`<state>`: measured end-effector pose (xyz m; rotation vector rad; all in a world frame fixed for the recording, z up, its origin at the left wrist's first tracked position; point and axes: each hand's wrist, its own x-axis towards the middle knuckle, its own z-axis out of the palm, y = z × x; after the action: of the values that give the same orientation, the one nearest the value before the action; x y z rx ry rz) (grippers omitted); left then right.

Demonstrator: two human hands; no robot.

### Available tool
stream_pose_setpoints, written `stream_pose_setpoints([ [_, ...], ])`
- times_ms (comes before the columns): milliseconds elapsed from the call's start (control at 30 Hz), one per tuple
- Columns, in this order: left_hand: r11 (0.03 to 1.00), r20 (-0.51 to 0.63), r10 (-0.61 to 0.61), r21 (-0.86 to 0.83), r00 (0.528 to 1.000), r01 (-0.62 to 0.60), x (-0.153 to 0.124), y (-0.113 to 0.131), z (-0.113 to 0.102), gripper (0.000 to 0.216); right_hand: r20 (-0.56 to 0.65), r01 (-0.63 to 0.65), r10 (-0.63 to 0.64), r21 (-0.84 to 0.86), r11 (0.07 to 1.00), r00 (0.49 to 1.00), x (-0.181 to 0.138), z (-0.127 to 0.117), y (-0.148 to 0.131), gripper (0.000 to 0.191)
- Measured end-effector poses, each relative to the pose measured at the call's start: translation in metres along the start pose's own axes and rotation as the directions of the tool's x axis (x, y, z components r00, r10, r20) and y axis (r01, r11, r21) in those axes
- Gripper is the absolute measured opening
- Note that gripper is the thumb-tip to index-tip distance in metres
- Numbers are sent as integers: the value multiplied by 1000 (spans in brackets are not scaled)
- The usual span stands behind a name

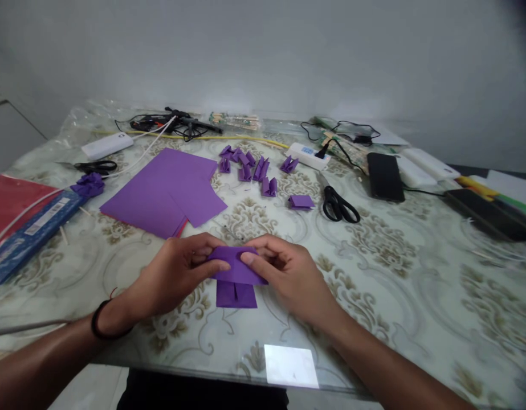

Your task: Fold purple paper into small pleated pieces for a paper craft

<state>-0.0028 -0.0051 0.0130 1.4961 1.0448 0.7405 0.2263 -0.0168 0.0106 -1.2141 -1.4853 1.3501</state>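
Between both hands I hold a piece of purple paper, folded into a flat band above the table near its front edge. My left hand pinches its left end, thumb on top and fingers behind. At the other end, my right hand grips it the same way. Below the band shows a folded purple square with a slit down its middle; whether it joins the band I cannot tell. Several small folded purple pieces stand farther back. One flat folded piece lies right of them.
Purple sheets lie at left centre, beside crumpled purple paper and a blue box. Black-handled scissors rest on the right, near a phone and a white power strip. Cables run along the back.
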Motion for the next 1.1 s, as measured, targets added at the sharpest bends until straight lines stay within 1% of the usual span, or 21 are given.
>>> stream_pose_setpoints([
  [67,999,-39,5,33,999,-4,0,-1,-1,20,56,-13,14,-17,1000,998,1,-1,0,28],
  [133,997,-23,1,79,1000,1,0,0,-2,23,90,-11,17,-68,998,996,1,-1,1,36],
  [167,995,0,5,104,1000,-5,0,1,-3,24,106,-8,19,-104,995,994,1,-1,1,36],
  [267,984,71,46,167,996,-58,2,4,-2,16,161,-1,36,-212,977,986,-1,0,0,33],
  [300,980,74,62,187,995,-75,2,5,-1,14,170,1,39,-229,974,985,-1,0,0,32],
  [367,979,54,70,188,996,-79,1,5,0,16,158,0,33,-207,978,987,-1,0,-1,28],
  [467,998,39,27,63,999,-29,-1,4,0,18,103,-15,26,-109,994,994,-1,-1,-2,21],
  [533,1000,32,11,7,999,-11,-2,4,-1,19,64,-13,18,-67,998,998,0,-2,-2,20],
  [600,1000,-20,20,-12,1000,-20,-1,4,-2,19,35,-8,9,-47,999,999,0,-3,-1,21],
  [633,999,-58,25,-47,998,-28,-1,5,-3,18,26,-6,7,-41,999,1000,0,-4,-1,21],
  [700,976,-123,27,-209,992,-53,2,7,-5,14,29,4,-3,-33,999,1000,0,-7,0,22],
  [733,945,-134,24,-319,991,-66,4,7,-6,13,46,12,-10,-32,999,999,0,-8,-1,22],
  [800,847,-131,16,-525,991,-83,7,9,-6,14,128,19,-13,-45,999,992,-1,-9,-2,22],
  [867,760,-111,4,-645,994,-75,9,10,-5,15,246,8,13,-83,997,969,-2,-9,-5,21],
  [933,704,-95,-17,-708,995,-56,8,12,-4,15,332,3,37,-119,993,943,-3,-7,-7,19],
  [967,685,-83,-27,-727,996,-43,8,13,-4,14,351,6,39,-128,992,935,-3,-6,-7,17],
  [1100,652,-74,-47,-758,996,-25,5,17,-3,8,345,14,33,-135,991,938,-3,-4,-6,18],
])
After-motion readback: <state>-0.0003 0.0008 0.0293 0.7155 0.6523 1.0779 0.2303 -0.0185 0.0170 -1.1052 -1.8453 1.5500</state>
